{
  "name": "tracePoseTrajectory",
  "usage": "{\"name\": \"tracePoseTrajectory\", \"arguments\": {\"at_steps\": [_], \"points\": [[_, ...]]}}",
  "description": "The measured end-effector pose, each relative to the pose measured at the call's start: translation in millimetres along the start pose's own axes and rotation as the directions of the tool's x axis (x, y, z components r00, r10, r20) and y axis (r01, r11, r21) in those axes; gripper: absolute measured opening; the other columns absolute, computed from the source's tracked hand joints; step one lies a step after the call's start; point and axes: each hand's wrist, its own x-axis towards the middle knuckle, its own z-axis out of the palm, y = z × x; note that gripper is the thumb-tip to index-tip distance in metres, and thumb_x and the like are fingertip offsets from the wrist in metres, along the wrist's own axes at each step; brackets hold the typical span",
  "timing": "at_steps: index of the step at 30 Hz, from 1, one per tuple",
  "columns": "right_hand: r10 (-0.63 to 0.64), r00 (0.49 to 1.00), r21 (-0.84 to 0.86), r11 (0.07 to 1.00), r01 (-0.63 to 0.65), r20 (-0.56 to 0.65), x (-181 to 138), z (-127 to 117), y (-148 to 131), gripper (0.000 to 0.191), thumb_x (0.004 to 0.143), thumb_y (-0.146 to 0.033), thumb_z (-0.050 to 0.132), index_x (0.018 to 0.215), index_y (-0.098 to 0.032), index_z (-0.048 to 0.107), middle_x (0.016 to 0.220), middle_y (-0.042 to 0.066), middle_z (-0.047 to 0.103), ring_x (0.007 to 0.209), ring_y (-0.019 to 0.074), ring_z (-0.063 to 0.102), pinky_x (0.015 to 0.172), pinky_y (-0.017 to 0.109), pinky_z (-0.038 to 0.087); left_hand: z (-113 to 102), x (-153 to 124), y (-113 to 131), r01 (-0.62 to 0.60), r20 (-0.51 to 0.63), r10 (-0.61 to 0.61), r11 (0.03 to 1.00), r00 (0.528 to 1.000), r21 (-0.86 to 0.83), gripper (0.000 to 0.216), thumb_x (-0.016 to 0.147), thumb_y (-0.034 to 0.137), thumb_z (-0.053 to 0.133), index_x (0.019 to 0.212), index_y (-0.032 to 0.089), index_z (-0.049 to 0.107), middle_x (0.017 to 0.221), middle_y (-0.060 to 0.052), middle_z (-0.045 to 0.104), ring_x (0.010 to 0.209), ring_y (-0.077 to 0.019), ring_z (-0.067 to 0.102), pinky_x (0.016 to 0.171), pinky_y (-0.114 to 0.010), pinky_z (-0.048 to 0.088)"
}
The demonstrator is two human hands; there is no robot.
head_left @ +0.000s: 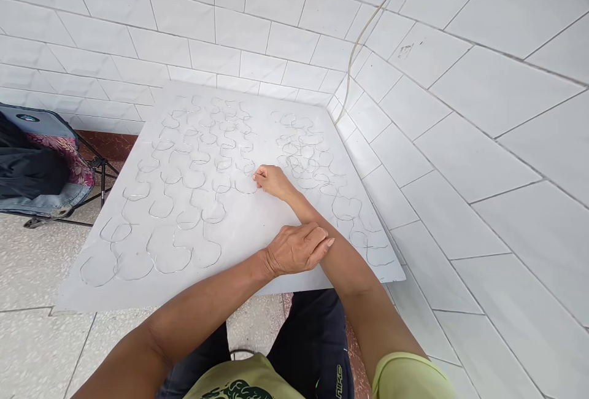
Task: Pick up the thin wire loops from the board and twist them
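Many thin, silvery bent wires (161, 215) lie on a white board (257, 251), curled into open loops and S-shapes. My right hand (272, 182) reaches to the middle of the board, thumb and fingertips pinched on the end of a curved wire (245, 193). Nearer to me, my left hand (301, 248) is closed with its fingers curled, just over my right forearm. Whether anything sits inside that left hand is hidden. A looser cluster of overlapping wires (304, 156) lies to the right of my right hand.
White tiled walls (483, 110) bound the board at the back and right. A pale cable (353, 58) hangs down the corner to the board's edge. On the left, a folding chair (83, 184) holds dark cloth (32, 159). Speckled floor (32, 264) shows beneath.
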Motion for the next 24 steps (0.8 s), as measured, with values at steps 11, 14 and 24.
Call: {"name": "tracePoseTrajectory", "arguments": {"at_steps": [11,14,24], "points": [[-0.045,0.996,0.054,0.997,0.049,-0.073,-3,0,8,0.021,0.096,-0.037,0.054,0.082,-0.022,0.059,0.076,0.002,0.071,0.053,0.0116,0.052,0.046,0.024,0.035,2,0,-1,0.038,0.048,-0.037,0.999,0.998,-0.018,0.026,0.104,0.03,0.045,0.085,0.018,0.059,0.07,0.0,0.062,0.055,-0.0099,0.053,0.045,-0.023,0.034],[-0.031,0.988,0.113,0.992,0.049,-0.151,-14,-3,12,0.021,0.097,-0.037,0.052,0.084,-0.022,0.06,0.078,0.001,0.072,0.055,0.0116,0.055,0.049,0.024,0.039,4,-1,-1,0.055,0.062,-0.054,0.998,0.997,-0.023,0.027,0.104,0.03,0.044,0.086,0.018,0.059,0.07,0.0,0.061,0.055,-0.0098,0.052,0.046,-0.023,0.034],[0.067,0.852,0.256,0.963,0.08,-0.519,-73,-47,46,0.023,0.094,-0.038,0.054,0.086,-0.02,0.065,0.075,0.002,0.069,0.056,0.0124,0.056,0.051,0.026,0.041,8,-2,-1,0.062,0.102,-0.056,0.997,0.993,-0.055,0.027,0.104,0.029,0.045,0.082,0.017,0.058,0.069,0.0,0.06,0.053,-0.0093,0.047,0.048,-0.022,0.033]]}}
